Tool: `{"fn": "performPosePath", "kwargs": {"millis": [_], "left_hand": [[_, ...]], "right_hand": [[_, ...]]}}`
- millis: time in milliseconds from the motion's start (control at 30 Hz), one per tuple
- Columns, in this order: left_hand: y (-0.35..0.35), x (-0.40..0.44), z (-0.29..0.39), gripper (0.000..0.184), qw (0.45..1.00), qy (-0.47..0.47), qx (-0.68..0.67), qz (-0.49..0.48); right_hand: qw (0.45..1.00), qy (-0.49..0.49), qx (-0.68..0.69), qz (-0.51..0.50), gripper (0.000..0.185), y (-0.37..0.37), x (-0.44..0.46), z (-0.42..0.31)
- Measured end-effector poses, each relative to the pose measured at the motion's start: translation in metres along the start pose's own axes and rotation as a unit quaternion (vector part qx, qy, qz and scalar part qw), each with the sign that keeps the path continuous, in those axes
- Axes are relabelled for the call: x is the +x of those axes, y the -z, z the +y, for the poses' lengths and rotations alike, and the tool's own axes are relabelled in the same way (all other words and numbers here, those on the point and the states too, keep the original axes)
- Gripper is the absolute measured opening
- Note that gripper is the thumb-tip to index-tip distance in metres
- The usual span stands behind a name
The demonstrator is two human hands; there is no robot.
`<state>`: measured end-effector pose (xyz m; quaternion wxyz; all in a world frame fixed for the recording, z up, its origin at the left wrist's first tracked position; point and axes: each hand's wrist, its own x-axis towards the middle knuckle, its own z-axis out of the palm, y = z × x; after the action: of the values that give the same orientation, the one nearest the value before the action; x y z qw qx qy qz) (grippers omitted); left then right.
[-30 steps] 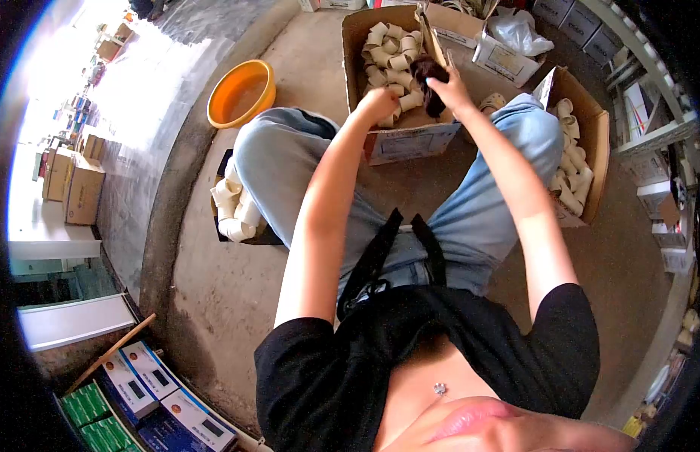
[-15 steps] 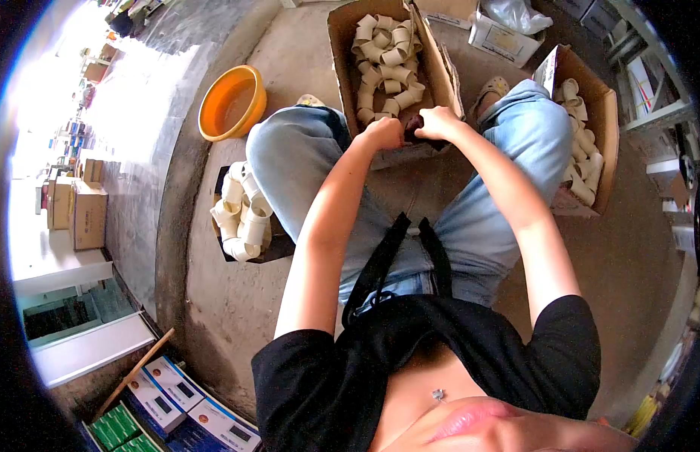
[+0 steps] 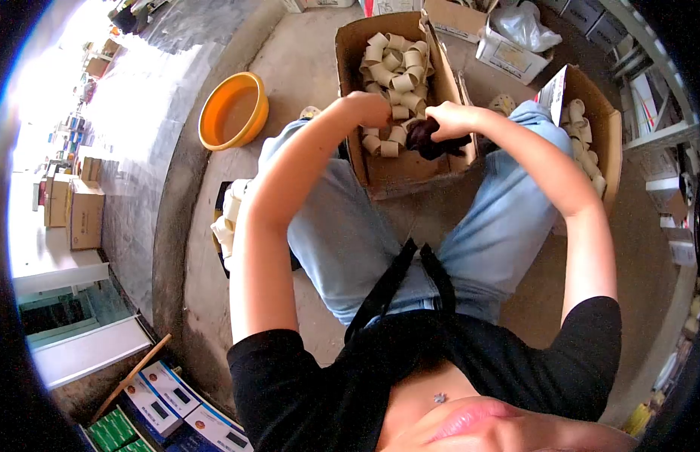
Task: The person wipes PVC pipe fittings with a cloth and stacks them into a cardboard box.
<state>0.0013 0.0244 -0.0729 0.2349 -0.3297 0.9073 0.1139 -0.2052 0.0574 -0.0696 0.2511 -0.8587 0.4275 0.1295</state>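
Cream plastic pipe fittings (image 3: 404, 81) lie heaped in an open cardboard box (image 3: 433, 41) between my knees. Over the box's left side, my left hand (image 3: 370, 110) bends down among the fittings; its fingers are mostly hidden, so I cannot see what they grip. At the near right of the heap, my right hand (image 3: 449, 120) is closed on a dark, crumpled cloth (image 3: 433, 141). The cloth hangs below my fingers, close to the nearest fittings. Bare cardboard shows at the near end of the box.
To the right stands another carton (image 3: 608, 128) of fittings. A smaller container at my left knee holds larger white fittings (image 3: 228, 218). An orange basin (image 3: 233, 111) sits at far left. Farther back is a white carton (image 3: 512, 54) with a plastic bag (image 3: 525, 29); shelving (image 3: 659, 120) lines the right.
My hands have moved apart from the box's near edge. The left has gone up and left over the fittings; the right has lifted the dark cloth into fuller view. My knees have shifted.
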Motion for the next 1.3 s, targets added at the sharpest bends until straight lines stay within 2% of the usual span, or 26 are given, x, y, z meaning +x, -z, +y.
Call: {"fn": "performPosePath", "kwargs": {"millis": [33,167,267,367,467,567,667,700,800,833,933,1033,1300], "left_hand": [[0.008,0.002,-0.016,0.029,0.999,-0.031,0.017,0.001],[0.016,0.031,-0.055,0.035,0.996,0.057,0.05,-0.051],[0.007,0.055,-0.077,0.034,0.994,0.024,0.064,-0.085],[0.0,0.082,-0.087,0.025,0.982,-0.048,0.111,-0.142],[-0.028,0.114,-0.101,0.026,0.993,-0.034,0.058,-0.097],[-0.045,0.136,-0.106,0.027,0.995,0.026,0.031,-0.089],[-0.072,0.147,-0.111,0.028,0.996,0.084,0.0,-0.04],[-0.079,0.158,-0.115,0.031,0.989,0.105,-0.031,-0.098],[-0.113,0.181,-0.121,0.037,0.99,0.125,0.0,-0.06],[-0.142,0.199,-0.134,0.042,0.994,0.08,0.031,-0.061],[-0.12,0.193,-0.118,0.043,0.986,0.141,-0.049,-0.069],[-0.105,0.182,-0.11,0.042,0.984,0.162,-0.057,-0.05],[-0.114,0.192,-0.114,0.042,0.983,0.154,-0.056,-0.079]], "right_hand": [[1.0,0.003,-0.005,0.004,0.046,0.009,0.004,0.006],[1.0,-0.004,-0.006,-0.008,0.048,0.046,0.019,0.019],[0.996,0.044,-0.041,-0.059,0.049,0.055,0.046,0.044],[0.984,0.098,-0.083,-0.12,0.047,0.056,0.076,0.064],[0.985,0.079,-0.076,-0.132,0.046,0.052,0.099,0.07],[0.987,0.108,-0.028,-0.116,0.045,0.037,0.115,0.084],[0.982,0.106,-0.01,-0.154,0.046,0.033,0.118,0.086],[0.981,0.116,-0.01,-0.155,0.047,0.033,0.118,0.084],[0.982,0.096,0.0,-0.162,0.047,0.031,0.116,0.088],[0.985,0.092,-0.005,-0.149,0.047,0.028,0.117,0.091],[0.984,0.09,-0.028,-0.15,0.046,0.027,0.117,0.101],[0.988,0.086,-0.027,-0.123,0.044,0.029,0.114,0.11],[0.992,0.043,-0.013,-0.116,0.045,0.038,0.104,0.114]]}}
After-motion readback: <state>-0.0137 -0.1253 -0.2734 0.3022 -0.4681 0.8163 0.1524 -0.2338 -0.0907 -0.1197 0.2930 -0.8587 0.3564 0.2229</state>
